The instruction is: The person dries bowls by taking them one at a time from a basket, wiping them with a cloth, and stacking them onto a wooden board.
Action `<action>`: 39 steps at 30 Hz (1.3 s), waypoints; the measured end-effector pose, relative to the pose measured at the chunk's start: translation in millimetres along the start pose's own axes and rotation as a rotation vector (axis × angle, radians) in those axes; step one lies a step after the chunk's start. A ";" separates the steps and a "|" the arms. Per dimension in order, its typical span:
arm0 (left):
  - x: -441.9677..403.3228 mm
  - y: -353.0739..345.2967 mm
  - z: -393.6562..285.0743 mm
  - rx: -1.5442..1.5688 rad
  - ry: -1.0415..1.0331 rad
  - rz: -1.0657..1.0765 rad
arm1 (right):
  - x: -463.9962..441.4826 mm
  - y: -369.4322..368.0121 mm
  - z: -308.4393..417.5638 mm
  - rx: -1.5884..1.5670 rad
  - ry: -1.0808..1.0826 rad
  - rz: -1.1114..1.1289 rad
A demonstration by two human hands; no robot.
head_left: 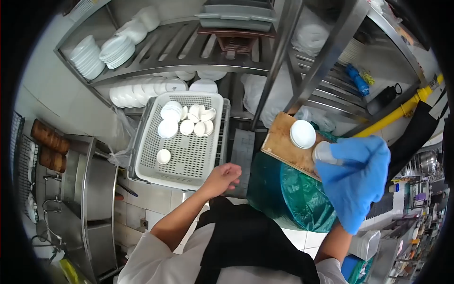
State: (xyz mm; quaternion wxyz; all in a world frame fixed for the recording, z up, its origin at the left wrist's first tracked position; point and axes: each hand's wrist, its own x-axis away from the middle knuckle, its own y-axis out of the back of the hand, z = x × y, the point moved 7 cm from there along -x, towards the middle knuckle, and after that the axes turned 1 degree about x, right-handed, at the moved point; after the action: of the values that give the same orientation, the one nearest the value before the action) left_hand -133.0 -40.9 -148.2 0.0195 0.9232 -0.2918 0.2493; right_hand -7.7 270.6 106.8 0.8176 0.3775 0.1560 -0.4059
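Note:
My left hand (224, 179) is just off the near right corner of a white perforated basket (146, 137), its fingers loosely bent and apart with nothing in them. Small white bowls (187, 127) and stacked white dishes (168, 128) lie in the basket, with one small bowl (163, 156) apart from them. A blue cloth (354, 175) covers my right hand, which grips it from underneath; the fingers are hidden. The cloth meets a tilted white bowl (324, 153) at the edge of a wooden board (279, 137). Another white bowl (302, 134) stands on that board.
Under the board is a bin lined with a green bag (302, 194). Ahead, a metal shelf (175, 47) carries stacked white plates (88, 57) and grey trays (236, 19). A steel sink unit (97, 199) stands left, and a yellow pipe (402, 110) runs at right.

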 end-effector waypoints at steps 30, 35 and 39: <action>-11.4 177.6 -4.6 0.453 -0.380 -0.609 | 112.5 -146.9 77.2 1.002 0.843 0.548; 21.2 67.2 -63.0 0.824 -0.320 -0.192 | 92.4 -93.0 98.0 0.267 0.495 0.410; 38.1 -12.2 -100.4 0.815 -0.329 0.006 | 87.8 -102.8 105.5 0.249 0.396 0.308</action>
State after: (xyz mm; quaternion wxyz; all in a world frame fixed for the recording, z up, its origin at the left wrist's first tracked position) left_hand -144.5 -32.6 -41.1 -0.3938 0.8821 -0.1713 0.1936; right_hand -38.8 104.6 77.3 0.7704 0.5664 0.2026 -0.2112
